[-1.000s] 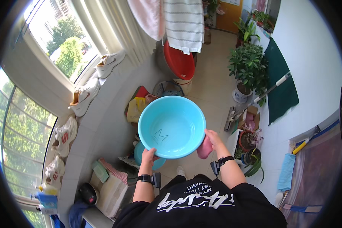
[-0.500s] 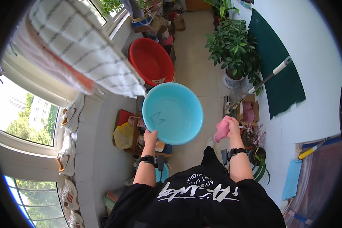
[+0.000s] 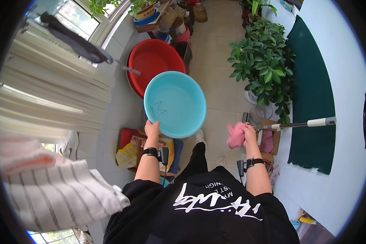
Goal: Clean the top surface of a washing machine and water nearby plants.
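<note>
Left hand (image 3: 152, 129) grips the near rim of one light blue basin (image 3: 175, 104), fingers curled over its edge. The basin is held up off the floor, tilted so its inside faces the camera, with a small dark scribble mark on the inner wall. It is carried by the left hand alone; the right hand does not touch it and sits well apart, off its lower right edge.

Right hand (image 3: 243, 132) is clenched on one pink cloth (image 3: 235, 136), bunched into a wad that sticks out to the left of the fist. One black wristband on each forearm.

Just beyond the right hand: a long pole with a white grip (image 3: 297, 124) running out toward the right wall, its near end close to the fist; whether the hand touches it cannot be told at this angle. Below it, an open cardboard box (image 3: 268, 140) with something pink inside.

Under the left forearm, on the floor along the left wall: a low pile of yellow and red bags (image 3: 128, 152).

Behind the blue basin and partly hidden by it, one red basin (image 3: 152, 61), larger, leaning against the left wall.

Further right, one bushy potted plant (image 3: 266, 67) by a dark green mat (image 3: 313, 93) hung on the right wall.

Near left: striped towel (image 3: 57, 191) hanging, blocking the lower left corner.
</note>
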A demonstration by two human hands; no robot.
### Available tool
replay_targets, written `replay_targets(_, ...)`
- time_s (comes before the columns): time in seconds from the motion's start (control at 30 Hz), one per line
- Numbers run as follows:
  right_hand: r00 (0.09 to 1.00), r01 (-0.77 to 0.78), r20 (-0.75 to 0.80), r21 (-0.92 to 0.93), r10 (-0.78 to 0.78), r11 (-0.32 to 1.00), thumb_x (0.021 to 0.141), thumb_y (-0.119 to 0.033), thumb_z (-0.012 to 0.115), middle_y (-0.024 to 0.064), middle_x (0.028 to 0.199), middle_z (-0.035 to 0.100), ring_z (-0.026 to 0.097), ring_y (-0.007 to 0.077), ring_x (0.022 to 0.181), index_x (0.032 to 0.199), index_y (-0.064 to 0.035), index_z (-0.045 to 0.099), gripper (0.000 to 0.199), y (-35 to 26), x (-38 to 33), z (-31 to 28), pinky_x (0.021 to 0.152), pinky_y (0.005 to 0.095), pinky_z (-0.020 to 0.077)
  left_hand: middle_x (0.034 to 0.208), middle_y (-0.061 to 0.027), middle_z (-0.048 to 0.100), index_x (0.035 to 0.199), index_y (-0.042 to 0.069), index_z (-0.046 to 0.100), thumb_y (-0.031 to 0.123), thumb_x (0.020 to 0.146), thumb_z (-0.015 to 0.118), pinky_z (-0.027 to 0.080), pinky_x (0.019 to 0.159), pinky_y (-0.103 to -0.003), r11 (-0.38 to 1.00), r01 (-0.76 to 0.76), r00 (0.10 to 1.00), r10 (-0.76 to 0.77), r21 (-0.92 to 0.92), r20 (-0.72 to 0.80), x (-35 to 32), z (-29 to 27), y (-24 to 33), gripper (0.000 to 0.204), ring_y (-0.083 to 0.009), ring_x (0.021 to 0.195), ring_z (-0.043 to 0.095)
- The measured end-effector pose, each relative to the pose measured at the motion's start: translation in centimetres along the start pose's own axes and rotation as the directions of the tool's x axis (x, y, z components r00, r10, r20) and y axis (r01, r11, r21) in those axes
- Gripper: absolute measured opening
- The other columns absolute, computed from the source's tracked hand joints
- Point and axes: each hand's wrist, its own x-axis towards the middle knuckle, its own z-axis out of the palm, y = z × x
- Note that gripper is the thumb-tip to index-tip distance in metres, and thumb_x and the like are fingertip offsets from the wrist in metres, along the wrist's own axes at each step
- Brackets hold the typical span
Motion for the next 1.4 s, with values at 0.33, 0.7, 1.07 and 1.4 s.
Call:
replay_targets(0.33,0.980,-0.037,-0.196,-0.006,0.035,0.999,0.103,-0.010,0.074,0.0118,0.127,0.077,0.072,0.0233,0.114,0.140,0.0009,0.070,0.039,-6.1,18.0,10.2,0.099,0.0399,0.0593,0.124,-0.0176,0.084,0.146,0.012,0.074,0.022,0.088,0.077,0.063,0.097,-0.048,0.912,-0.147,0.984,0.174,0.382,-0.039,35.4,10.5,9.9,0.059,-0.0377,0.113,0.081)
replay_targets(0.7,0.956,-0.118,-0.273,-0.011,0.110,0.993,0.100,-0.009,0.078,0.0092,0.118,0.079,0.073,0.0199,0.106,0.132,0.0027,0.075,0.034,-10.3,29.2,25.2,0.093,0.0360,0.0589,0.128,-0.0197,0.082,0.151,0.007,0.068,0.006,0.093,0.065,0.061,0.101,-0.048,0.889,-0.048,0.999,0.050,0.456,0.007,57.9,22.0,14.4,0.059,-0.0400,0.116,0.079)
replay_targets(1.07,0.928,-0.182,-0.351,-0.137,0.124,0.974,0.102,-0.010,0.078,0.0096,0.113,0.080,0.074,0.0202,0.103,0.129,-0.0004,0.077,0.029,-15.0,34.7,31.8,0.090,0.0364,0.0597,0.122,-0.0201,0.079,0.139,-0.003,0.070,-0.004,0.092,0.061,0.060,0.094,-0.048,0.977,0.108,0.986,-0.130,0.186,0.108,67.4,23.4,10.1,0.047,-0.0356,0.108,0.077)
replay_targets(1.4,0.932,-0.192,-0.337,-0.150,0.132,0.970,0.102,-0.010,0.077,0.0062,0.102,0.078,0.070,0.0174,0.084,0.128,-0.0019,0.077,0.027,-17.1,37.5,36.1,0.069,0.0354,0.0550,0.160,-0.0237,0.064,0.157,0.003,0.065,0.060,0.112,0.048,0.040,0.127,-0.052,-0.533,-0.739,0.663,-0.470,0.412,0.582,73.7,21.6,10.8,0.074,-0.0402,0.153,0.055)
